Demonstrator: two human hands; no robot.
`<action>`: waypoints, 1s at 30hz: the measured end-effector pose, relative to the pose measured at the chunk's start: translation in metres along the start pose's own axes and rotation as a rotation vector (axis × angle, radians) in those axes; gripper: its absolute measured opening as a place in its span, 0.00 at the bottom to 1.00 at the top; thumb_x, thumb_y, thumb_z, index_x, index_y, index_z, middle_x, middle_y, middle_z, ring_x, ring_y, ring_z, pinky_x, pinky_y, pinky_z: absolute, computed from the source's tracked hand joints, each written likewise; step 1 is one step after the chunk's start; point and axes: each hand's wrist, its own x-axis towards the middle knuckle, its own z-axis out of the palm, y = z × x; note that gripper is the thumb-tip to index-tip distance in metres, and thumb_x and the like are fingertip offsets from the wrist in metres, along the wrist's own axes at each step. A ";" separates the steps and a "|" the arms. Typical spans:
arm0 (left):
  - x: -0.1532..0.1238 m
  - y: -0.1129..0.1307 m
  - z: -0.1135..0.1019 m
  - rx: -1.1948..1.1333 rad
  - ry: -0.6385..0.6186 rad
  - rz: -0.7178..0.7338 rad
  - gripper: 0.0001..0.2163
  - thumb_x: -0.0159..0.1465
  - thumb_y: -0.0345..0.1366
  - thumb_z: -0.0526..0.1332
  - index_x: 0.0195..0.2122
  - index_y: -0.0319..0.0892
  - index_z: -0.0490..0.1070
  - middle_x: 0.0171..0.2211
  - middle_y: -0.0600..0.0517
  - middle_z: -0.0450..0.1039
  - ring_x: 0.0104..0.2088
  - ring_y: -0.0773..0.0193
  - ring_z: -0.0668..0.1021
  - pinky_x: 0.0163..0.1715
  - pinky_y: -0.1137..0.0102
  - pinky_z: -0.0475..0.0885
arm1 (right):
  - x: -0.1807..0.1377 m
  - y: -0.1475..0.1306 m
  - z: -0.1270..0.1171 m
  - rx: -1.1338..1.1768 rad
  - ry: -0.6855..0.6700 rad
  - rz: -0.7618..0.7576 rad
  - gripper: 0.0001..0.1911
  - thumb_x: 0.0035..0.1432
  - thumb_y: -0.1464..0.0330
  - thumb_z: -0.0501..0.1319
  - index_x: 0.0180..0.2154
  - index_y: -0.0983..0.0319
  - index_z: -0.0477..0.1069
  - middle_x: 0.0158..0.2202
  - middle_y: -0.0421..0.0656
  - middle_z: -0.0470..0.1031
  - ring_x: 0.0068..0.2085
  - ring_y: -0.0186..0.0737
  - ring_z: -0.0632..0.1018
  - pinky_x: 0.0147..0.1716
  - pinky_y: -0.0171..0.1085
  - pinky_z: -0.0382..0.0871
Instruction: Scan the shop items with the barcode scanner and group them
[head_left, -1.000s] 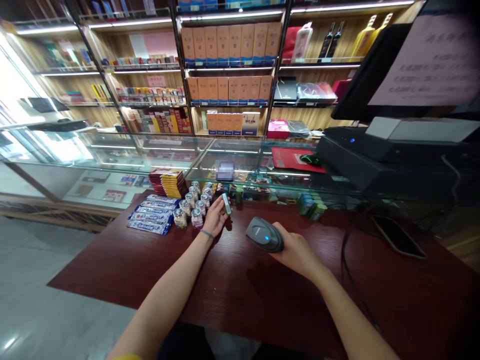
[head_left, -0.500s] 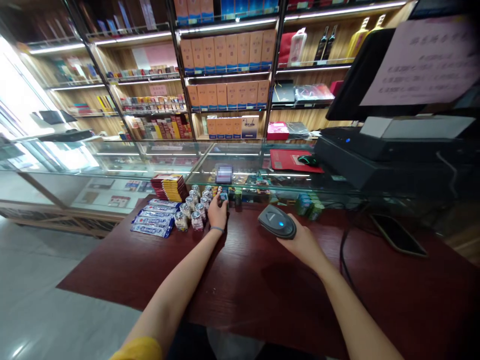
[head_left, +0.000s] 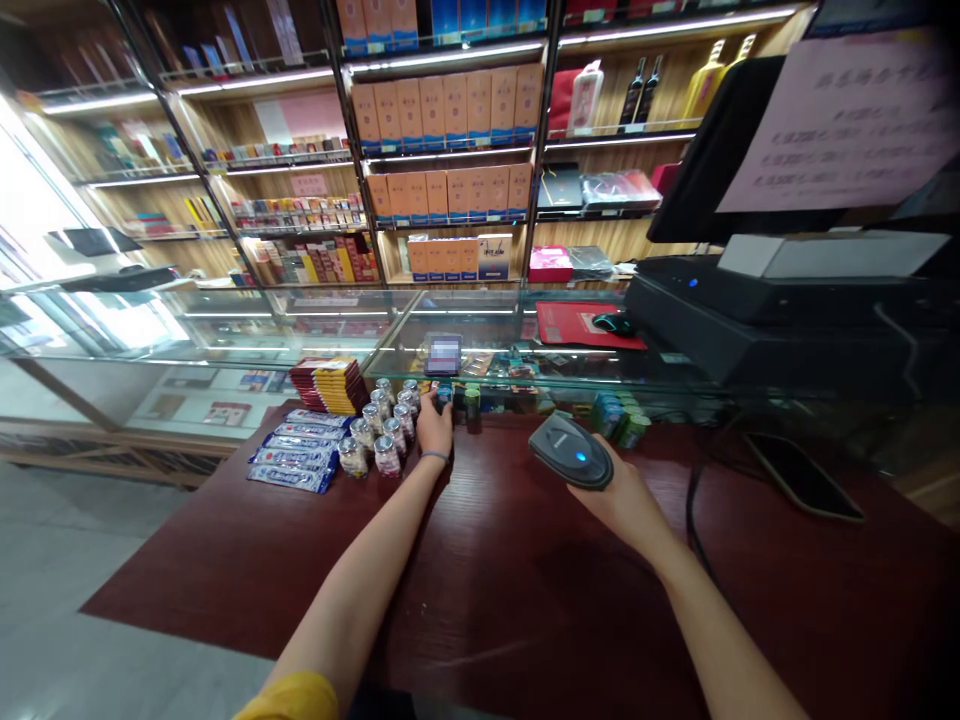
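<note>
My right hand [head_left: 626,500] is wrapped round the handle of a grey barcode scanner [head_left: 571,452], held above the dark red counter with a blue light on its top. Reaching to the back of the counter, my left hand [head_left: 435,428] has thumb and fingers curled about a small blue-green container [head_left: 444,393], mostly hidden by the hand. A small green container [head_left: 472,408] stands just right of it. To its left are several small clear jars [head_left: 388,457] with silvery lids. Beyond these lie blue-and-white packets [head_left: 292,450] and stacked red and yellow packs [head_left: 328,385].
Blue and green containers [head_left: 621,418] stand at the counter's back right. A phone [head_left: 806,475] and a black cable [head_left: 691,515] lie on the right. A glass display case [head_left: 360,330] borders the back. A monitor [head_left: 712,150] and a red mat [head_left: 570,325] with a mouse are beyond.
The scanner and my right hand have shifted slightly right and down. My left hand stays at the same container. The whole view has tilted a little.
</note>
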 end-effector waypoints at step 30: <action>-0.032 0.036 -0.001 -0.017 0.075 0.431 0.25 0.63 0.35 0.64 0.61 0.40 0.62 0.60 0.39 0.64 0.64 0.50 0.65 0.66 0.54 0.62 | 0.006 0.016 -0.065 0.184 0.364 0.196 0.18 0.51 0.59 0.66 0.41 0.54 0.64 0.21 0.32 0.71 0.17 0.37 0.72 0.19 0.34 0.66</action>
